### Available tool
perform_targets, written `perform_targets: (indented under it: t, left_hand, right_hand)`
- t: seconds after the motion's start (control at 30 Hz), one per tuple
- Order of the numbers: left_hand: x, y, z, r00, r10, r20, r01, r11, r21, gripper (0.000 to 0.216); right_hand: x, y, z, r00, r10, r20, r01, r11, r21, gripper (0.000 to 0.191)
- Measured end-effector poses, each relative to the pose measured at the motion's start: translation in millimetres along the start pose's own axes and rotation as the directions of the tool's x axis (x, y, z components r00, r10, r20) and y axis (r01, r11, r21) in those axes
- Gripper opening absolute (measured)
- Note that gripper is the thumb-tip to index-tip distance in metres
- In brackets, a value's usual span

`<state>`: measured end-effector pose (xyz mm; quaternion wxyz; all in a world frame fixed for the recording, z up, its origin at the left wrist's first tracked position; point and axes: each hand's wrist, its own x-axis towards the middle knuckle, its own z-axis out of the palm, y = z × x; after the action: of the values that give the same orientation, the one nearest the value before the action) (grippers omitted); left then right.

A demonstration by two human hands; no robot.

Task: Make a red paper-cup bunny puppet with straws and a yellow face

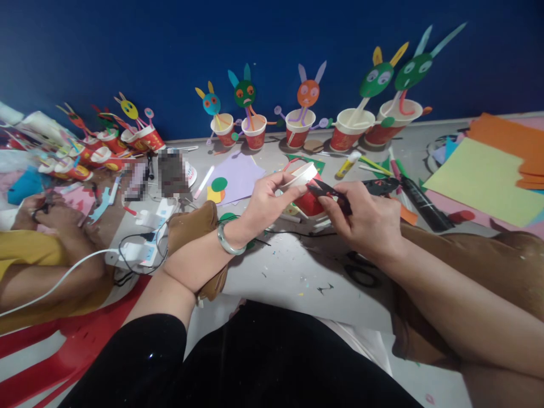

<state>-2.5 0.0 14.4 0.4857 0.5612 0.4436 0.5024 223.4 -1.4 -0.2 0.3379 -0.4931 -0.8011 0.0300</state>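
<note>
My left hand (267, 204), a bracelet on its wrist, pinches the white rim of a red paper cup (312, 204), which is held tilted above the table. In my right hand (368, 218) is a pair of black scissors (329, 190), its dark blades against the cup's side near the rim. My fingers cover most of the handles, and whether the blades pass through the cup wall I cannot tell. Behind the cup lies green paper (318, 164) with cut-outs.
Red cups with paper-faced figures, such as the orange one (308, 93), line the blue wall. A glue stick (347, 164), purple paper (236, 175) and yellow paper (484, 181) lie around. A power strip (148, 243) with cables is at left, beside another person's hands (55, 212).
</note>
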Motion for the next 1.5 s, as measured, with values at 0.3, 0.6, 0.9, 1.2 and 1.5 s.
perform_targets:
  t: [0.3,0.6,0.9,1.2,1.5]
  left_hand:
    - [-3.7,-0.5,2.4,0.999,0.029,-0.021,-0.029,1.000,0.011,0.043]
    - [-4.2,3.9,3.7,0.997,0.077,-0.017,-0.077,0.996,0.033,0.050]
    - [-1.4,-1.2,2.6,1.000,0.001,0.022,0.000,0.999,-0.042,0.047]
    - [42.1,4.7,-43.7,0.938,0.242,-0.247,-0.148,0.926,0.347,0.006]
    - [55.5,5.3,-72.9,0.955,0.219,-0.197,0.083,0.443,0.893,0.023]
  right_hand:
    - [0.8,-0.3,-2.9,1.000,0.019,0.015,-0.020,0.998,0.059,0.050]
    - [0.5,-1.0,-1.7,0.998,0.046,0.048,-0.047,0.999,0.022,0.053]
    - [5.7,3.1,1.0,0.998,-0.003,0.060,0.001,0.999,0.034,0.051]
    - [10.8,-3.9,-22.5,0.998,-0.058,-0.020,0.061,0.926,0.372,0.043]
    - [-17.2,-63.3,-5.8,0.448,-0.302,0.842,0.498,0.866,0.046,0.027]
